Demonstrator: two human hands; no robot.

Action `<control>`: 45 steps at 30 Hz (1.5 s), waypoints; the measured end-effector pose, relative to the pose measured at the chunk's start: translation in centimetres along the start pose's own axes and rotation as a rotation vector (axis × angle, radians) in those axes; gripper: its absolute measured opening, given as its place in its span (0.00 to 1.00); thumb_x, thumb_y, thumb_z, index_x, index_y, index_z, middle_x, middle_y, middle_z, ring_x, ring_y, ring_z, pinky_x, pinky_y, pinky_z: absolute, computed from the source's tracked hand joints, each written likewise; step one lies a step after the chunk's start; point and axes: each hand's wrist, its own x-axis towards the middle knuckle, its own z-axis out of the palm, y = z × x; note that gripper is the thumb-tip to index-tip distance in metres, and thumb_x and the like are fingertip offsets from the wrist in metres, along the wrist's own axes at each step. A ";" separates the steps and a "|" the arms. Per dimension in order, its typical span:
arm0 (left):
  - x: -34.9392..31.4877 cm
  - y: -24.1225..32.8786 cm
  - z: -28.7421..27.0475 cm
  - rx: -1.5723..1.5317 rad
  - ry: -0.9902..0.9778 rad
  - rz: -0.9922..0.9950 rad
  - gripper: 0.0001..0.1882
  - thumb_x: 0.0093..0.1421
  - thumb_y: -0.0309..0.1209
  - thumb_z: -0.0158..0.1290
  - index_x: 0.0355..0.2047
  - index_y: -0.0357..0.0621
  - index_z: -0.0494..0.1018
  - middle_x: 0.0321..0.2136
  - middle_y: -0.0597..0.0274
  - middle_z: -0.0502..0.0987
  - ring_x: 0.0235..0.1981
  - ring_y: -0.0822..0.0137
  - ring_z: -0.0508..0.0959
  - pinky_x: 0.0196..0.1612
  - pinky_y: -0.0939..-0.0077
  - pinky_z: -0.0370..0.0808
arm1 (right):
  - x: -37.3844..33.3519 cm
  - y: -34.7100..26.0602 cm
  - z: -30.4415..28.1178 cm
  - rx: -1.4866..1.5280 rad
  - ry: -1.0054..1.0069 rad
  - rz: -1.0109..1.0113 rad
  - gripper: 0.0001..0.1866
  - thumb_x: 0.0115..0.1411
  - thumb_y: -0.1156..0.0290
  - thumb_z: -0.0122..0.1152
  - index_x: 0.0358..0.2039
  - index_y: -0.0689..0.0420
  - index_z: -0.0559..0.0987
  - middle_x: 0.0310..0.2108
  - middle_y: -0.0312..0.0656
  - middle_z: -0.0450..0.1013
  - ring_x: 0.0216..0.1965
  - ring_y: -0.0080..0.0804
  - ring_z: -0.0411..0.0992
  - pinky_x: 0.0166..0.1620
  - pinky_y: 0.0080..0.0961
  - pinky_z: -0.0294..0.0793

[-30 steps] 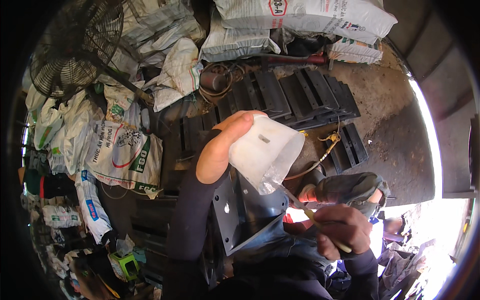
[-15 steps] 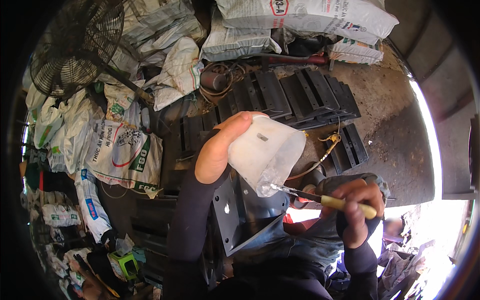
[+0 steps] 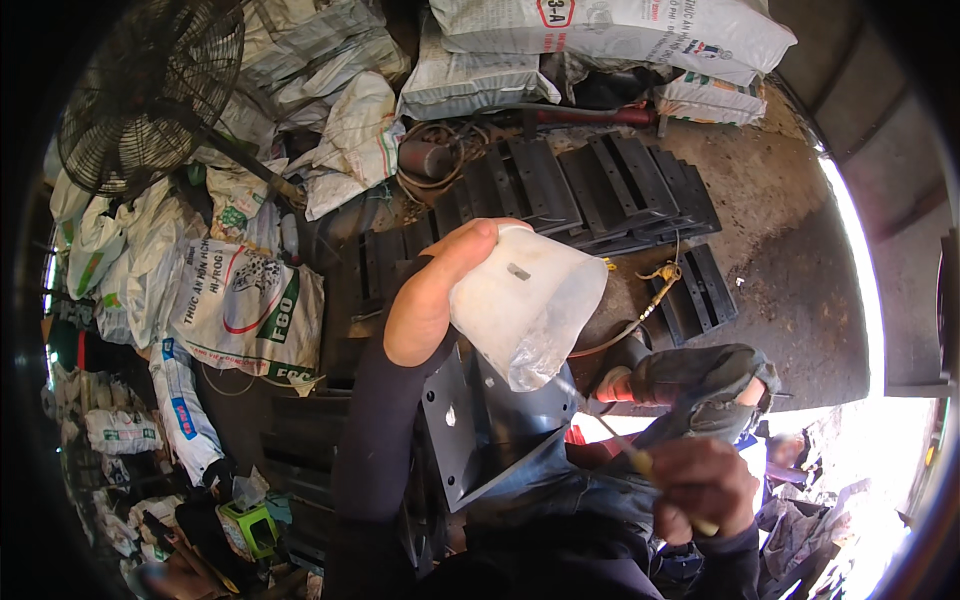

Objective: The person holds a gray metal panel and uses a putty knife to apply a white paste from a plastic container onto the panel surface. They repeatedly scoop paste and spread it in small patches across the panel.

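Observation:
My left hand (image 3: 440, 290) is closed on the upper left side of a translucent white plastic container (image 3: 515, 285) with a small dark slot in its wall. The container is tilted, its clear crumpled-looking lower end pointing down. In my right hand (image 3: 708, 488), lower right and smeared by motion, is a yellow-handled tool with a narrow blade (image 3: 640, 460). Its blurred tip points up and left, near but apart from the container. Below the container, a black bent plate with bolt holes (image 3: 447, 440) rests against my lap.
Several black slotted pieces (image 3: 530, 180) are stacked on the floor ahead. A hose with a brass fitting (image 3: 665, 275) lies near them. White sacks (image 3: 250, 310) and a large fan (image 3: 150, 100) crowd the left; more sacks (image 3: 620, 40) lie at the back.
My right hand has moved down toward me, pulling the tool's blade away from the container's lower end. My left hand and the container have shifted slightly left.

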 end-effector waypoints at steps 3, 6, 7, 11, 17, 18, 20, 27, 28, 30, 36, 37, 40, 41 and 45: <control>-0.1 -0.1 0.3 0.070 0.016 0.015 0.26 0.70 0.44 0.41 0.56 0.33 0.68 0.47 0.51 0.78 0.48 0.63 0.78 0.54 0.70 0.72 | 0.4 0.0 0.4 -0.018 0.071 0.324 0.10 0.63 0.70 0.58 0.34 0.64 0.71 0.35 0.53 0.74 0.32 0.41 0.79 0.33 0.36 0.83; -0.2 -0.1 0.5 0.074 0.025 0.022 0.26 0.70 0.44 0.42 0.56 0.33 0.68 0.47 0.52 0.78 0.48 0.63 0.78 0.54 0.70 0.72 | 0.8 0.2 1.5 0.198 0.312 0.624 0.11 0.67 0.66 0.51 0.36 0.63 0.68 0.37 0.54 0.73 0.30 0.40 0.78 0.31 0.34 0.82; -0.2 -0.1 0.5 0.092 0.024 0.027 0.26 0.70 0.44 0.42 0.56 0.33 0.68 0.47 0.52 0.78 0.48 0.64 0.78 0.54 0.70 0.72 | 0.9 0.2 1.6 0.256 0.322 0.750 0.11 0.66 0.66 0.49 0.35 0.63 0.67 0.37 0.54 0.72 0.29 0.41 0.77 0.31 0.34 0.82; -0.2 0.0 0.4 0.120 0.028 0.024 0.25 0.69 0.43 0.43 0.56 0.34 0.68 0.47 0.53 0.77 0.48 0.64 0.78 0.53 0.71 0.72 | 1.2 0.0 1.3 0.394 0.340 0.948 0.10 0.66 0.67 0.48 0.36 0.62 0.67 0.37 0.54 0.72 0.28 0.40 0.78 0.30 0.36 0.82; -0.1 -0.2 0.5 0.088 0.022 0.035 0.25 0.69 0.42 0.43 0.57 0.34 0.68 0.47 0.53 0.77 0.48 0.64 0.77 0.54 0.71 0.72 | 1.2 0.7 1.1 0.622 0.427 1.051 0.12 0.66 0.65 0.52 0.36 0.62 0.67 0.37 0.53 0.73 0.28 0.38 0.78 0.30 0.36 0.82; -0.1 -0.3 0.5 0.076 0.017 0.039 0.25 0.69 0.42 0.43 0.57 0.34 0.68 0.47 0.53 0.77 0.48 0.64 0.77 0.54 0.71 0.72 | 1.2 0.8 1.1 0.660 0.447 1.046 0.12 0.65 0.65 0.53 0.36 0.62 0.67 0.36 0.54 0.73 0.28 0.38 0.79 0.30 0.35 0.82; -0.2 -0.2 0.4 0.059 0.015 0.030 0.25 0.69 0.42 0.43 0.57 0.34 0.68 0.47 0.53 0.77 0.48 0.64 0.78 0.54 0.70 0.72 | 1.1 1.0 1.4 0.510 0.426 0.850 0.11 0.63 0.67 0.56 0.35 0.62 0.69 0.36 0.54 0.74 0.28 0.38 0.79 0.30 0.33 0.81; -0.3 -0.2 0.2 0.049 0.019 0.031 0.25 0.70 0.43 0.42 0.56 0.33 0.68 0.48 0.51 0.77 0.48 0.62 0.78 0.54 0.69 0.73 | 0.3 1.3 3.5 -0.019 0.173 0.035 0.05 0.50 0.75 0.67 0.22 0.60 0.79 0.24 0.45 0.78 0.22 0.37 0.78 0.24 0.28 0.78; -0.2 -0.2 0.1 0.065 0.027 0.022 0.26 0.70 0.43 0.42 0.57 0.33 0.68 0.48 0.51 0.77 0.48 0.62 0.78 0.54 0.69 0.72 | 0.0 1.2 3.7 -0.042 0.148 -0.003 0.05 0.49 0.75 0.68 0.21 0.60 0.79 0.22 0.44 0.78 0.22 0.37 0.78 0.24 0.28 0.78; -0.2 -0.1 0.0 0.065 0.025 0.025 0.26 0.70 0.43 0.41 0.57 0.33 0.67 0.49 0.50 0.77 0.49 0.62 0.78 0.55 0.69 0.72 | -0.3 0.7 3.0 -0.020 0.107 0.002 0.06 0.48 0.74 0.68 0.22 0.59 0.77 0.26 0.45 0.77 0.24 0.39 0.78 0.26 0.30 0.79; -0.1 0.2 0.1 0.093 -0.024 0.029 0.26 0.70 0.43 0.41 0.58 0.34 0.67 0.47 0.51 0.77 0.48 0.63 0.78 0.54 0.71 0.72 | 0.1 -0.7 0.7 -0.021 0.072 0.175 0.06 0.54 0.73 0.64 0.27 0.59 0.75 0.32 0.47 0.77 0.29 0.40 0.79 0.31 0.32 0.81; -0.2 0.2 0.3 0.088 -0.025 0.033 0.25 0.69 0.42 0.42 0.56 0.34 0.68 0.46 0.53 0.78 0.47 0.65 0.78 0.53 0.72 0.72 | 0.4 -0.3 0.3 -0.028 0.052 0.216 0.06 0.54 0.73 0.65 0.27 0.60 0.77 0.31 0.47 0.77 0.28 0.40 0.79 0.31 0.31 0.80; -0.3 0.1 0.7 0.097 -0.023 0.039 0.24 0.69 0.42 0.44 0.55 0.36 0.69 0.44 0.55 0.78 0.46 0.67 0.78 0.52 0.74 0.71 | 1.1 0.7 0.1 0.014 -0.005 0.322 0.06 0.56 0.72 0.63 0.27 0.61 0.76 0.35 0.49 0.77 0.29 0.37 0.79 0.34 0.30 0.79; -0.3 0.1 0.8 0.113 -0.021 0.036 0.25 0.69 0.42 0.42 0.56 0.35 0.68 0.45 0.54 0.78 0.46 0.66 0.78 0.53 0.73 0.71 | 1.1 0.9 0.3 0.065 0.026 0.357 0.06 0.56 0.73 0.62 0.28 0.61 0.75 0.35 0.50 0.77 0.29 0.37 0.78 0.34 0.30 0.78; -0.3 0.2 0.8 0.125 -0.015 0.044 0.25 0.68 0.42 0.42 0.57 0.35 0.68 0.45 0.53 0.78 0.46 0.64 0.78 0.54 0.72 0.71 | 0.7 1.7 0.9 0.361 0.186 0.509 0.06 0.59 0.72 0.57 0.31 0.63 0.73 0.33 0.52 0.75 0.29 0.36 0.78 0.34 0.29 0.76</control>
